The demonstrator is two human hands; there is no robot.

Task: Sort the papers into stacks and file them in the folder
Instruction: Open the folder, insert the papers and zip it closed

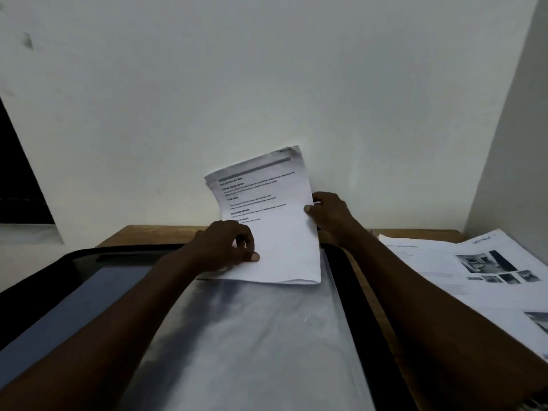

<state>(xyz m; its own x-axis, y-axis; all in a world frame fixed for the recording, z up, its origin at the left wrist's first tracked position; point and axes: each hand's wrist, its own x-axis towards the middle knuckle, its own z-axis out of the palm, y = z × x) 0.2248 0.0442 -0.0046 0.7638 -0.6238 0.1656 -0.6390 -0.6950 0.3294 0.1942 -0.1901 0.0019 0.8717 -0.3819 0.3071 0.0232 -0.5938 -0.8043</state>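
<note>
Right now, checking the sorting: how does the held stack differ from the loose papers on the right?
The held stack stands tilted on the folder; the loose papers lie flat on the table. Left hand and right hand grip the held stack; no hand holds the loose papers. The held stack shows only text; the loose papers show photos. Both are white prints.

Sheaf of papers [267, 226]: white, black printed lines and bold headings on the upper half, a grey band across the top edge, lower half plain white.
Folder [360, 315]: black cover and spine.
Plastic sleeve [252, 336]: clear, showing mottled grey and white.
Left inner panel [74, 310]: slate blue-grey.
Loose sheets [462, 280] at right: white, faint grey text, greyscale photographs.
Surface [142, 235]: brown wood tone.
Wall [267, 69]: off-white with a few dark smudges at upper left.
</note>
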